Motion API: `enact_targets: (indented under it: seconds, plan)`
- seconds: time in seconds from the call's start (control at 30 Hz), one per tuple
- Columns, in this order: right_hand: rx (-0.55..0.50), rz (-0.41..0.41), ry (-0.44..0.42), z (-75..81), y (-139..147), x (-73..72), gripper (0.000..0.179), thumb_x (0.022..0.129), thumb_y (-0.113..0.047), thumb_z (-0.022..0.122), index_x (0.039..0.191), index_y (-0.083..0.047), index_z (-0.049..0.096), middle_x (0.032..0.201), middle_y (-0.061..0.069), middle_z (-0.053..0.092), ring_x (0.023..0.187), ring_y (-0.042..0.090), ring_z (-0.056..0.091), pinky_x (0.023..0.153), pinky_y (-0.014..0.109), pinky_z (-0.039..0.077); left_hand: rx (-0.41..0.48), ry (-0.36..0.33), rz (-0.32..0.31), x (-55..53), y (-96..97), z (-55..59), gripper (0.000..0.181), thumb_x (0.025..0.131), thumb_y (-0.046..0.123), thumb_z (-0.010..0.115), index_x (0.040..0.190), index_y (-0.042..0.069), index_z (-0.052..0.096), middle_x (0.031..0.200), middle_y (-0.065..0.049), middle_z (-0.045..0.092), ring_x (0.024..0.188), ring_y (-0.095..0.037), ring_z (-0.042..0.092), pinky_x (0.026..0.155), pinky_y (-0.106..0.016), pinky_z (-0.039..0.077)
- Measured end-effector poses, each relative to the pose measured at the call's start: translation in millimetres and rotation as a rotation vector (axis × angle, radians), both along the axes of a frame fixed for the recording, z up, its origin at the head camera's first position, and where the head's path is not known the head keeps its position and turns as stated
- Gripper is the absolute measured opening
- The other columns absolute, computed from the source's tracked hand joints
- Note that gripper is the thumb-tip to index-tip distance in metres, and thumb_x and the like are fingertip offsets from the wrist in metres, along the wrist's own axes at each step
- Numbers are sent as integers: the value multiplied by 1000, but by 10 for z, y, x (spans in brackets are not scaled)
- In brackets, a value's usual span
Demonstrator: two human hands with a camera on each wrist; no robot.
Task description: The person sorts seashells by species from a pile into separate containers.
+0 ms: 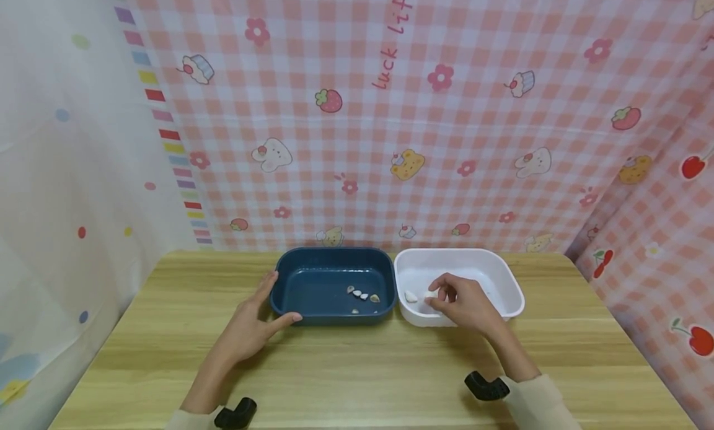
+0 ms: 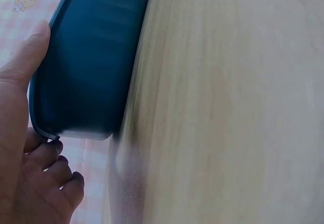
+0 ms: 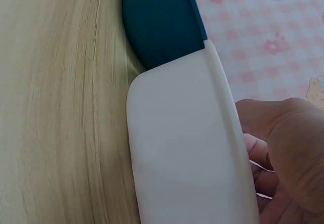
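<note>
My left hand (image 1: 249,326) rests at the left end of a dark blue plastic basin (image 1: 334,320). Its thumb touches the front rim and the fingers lie along the left side, spread apart. Several small shell-like pieces (image 1: 364,296), white and brownish, lie on the basin floor at its right. Over the white plastic basin (image 1: 515,301), my right hand (image 1: 464,303) pinches a small white shell-like piece (image 1: 430,294) between thumb and fingertips, partly hidden by them. Another white piece (image 1: 410,297) lies to its left inside. In the right wrist view the white basin's wall (image 3: 187,133) hides the fingertips.
Both basins stand side by side at the back of a wooden table (image 1: 346,374). A pink checked cloth (image 1: 357,139) hangs close behind them, with more cloth on both sides. Black wrist mounts (image 1: 486,386) sit near the sleeves.
</note>
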State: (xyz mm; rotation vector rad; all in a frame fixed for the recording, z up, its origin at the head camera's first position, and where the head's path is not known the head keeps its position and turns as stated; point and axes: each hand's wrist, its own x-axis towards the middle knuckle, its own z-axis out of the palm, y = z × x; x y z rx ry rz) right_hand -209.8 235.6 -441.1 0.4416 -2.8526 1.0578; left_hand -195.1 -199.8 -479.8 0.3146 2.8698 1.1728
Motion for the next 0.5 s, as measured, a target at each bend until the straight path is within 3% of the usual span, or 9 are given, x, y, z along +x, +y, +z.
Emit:
enact_targets:
  seconds: [0.2, 0.5]
  plan:
    - [-11, -41, -10, 19, 29, 19, 27, 90, -26, 80, 106, -6, 71, 80, -2, 64, 72, 11, 55, 60, 20, 44, 4, 3, -1, -9, 3, -4, 108, 88, 63, 71, 167, 23, 9, 174, -9, 8, 158, -43, 14, 121, -69, 25]
    - [-25, -76, 67, 41, 49, 98, 27, 92, -30, 78, 107, -8, 73, 97, 2, 74, 92, 21, 66, 73, 27, 55, 12, -6, -1, -4, -35, 3, 109, 90, 63, 70, 167, 22, 5, 174, -11, 6, 158, -44, 12, 121, -69, 23]
